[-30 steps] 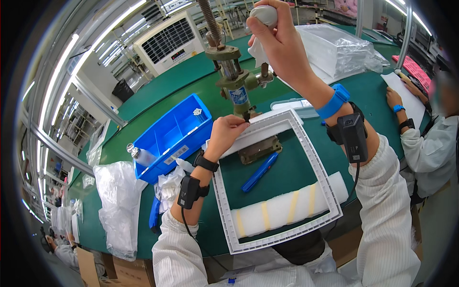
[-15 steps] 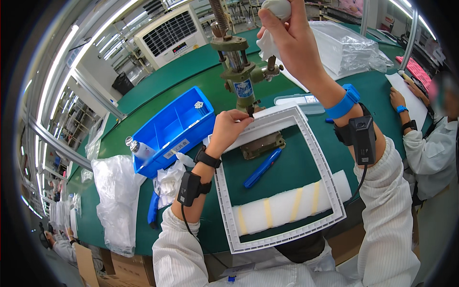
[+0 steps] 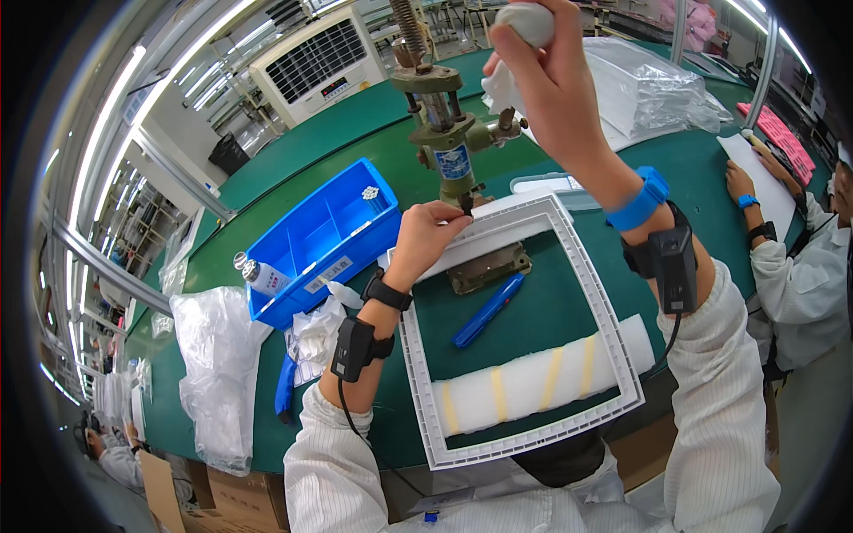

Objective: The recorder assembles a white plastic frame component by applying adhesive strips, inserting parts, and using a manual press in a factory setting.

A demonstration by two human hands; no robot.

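Note:
A white rectangular plastic frame [image 3: 629, 364] lies before me, its far side under the tip of a green hand press [image 3: 449, 142]. My left hand [image 3: 425, 238] is at the frame's far left, thumb and fingertips pinched together beside the press tip. Whatever they pinch is too small to make out. Raised at the upper right, my right hand [image 3: 560, 93] is closed round the press lever's handle [image 3: 526, 25], which is wrapped in white material. Inside the frame's opening are the press's metal base [image 3: 490, 269], a blue marker pen [image 3: 489, 311] and a white foam roll [image 3: 524, 384] with yellow tape strips.
A blue divided bin [image 3: 311, 235] stands left of the press, with a spray can [image 3: 263, 275] at its corner. Blue-handled pliers [image 3: 285, 386] and plastic bags [image 3: 218, 373] lie nearer. Wrapped white sheets [image 3: 649, 89] lie far right. A co-worker [image 3: 800, 266] sits at the right.
My right hand and the lever handle have shifted slightly right. My left hand and the frame stay in place. The co-worker's head has moved toward the right.

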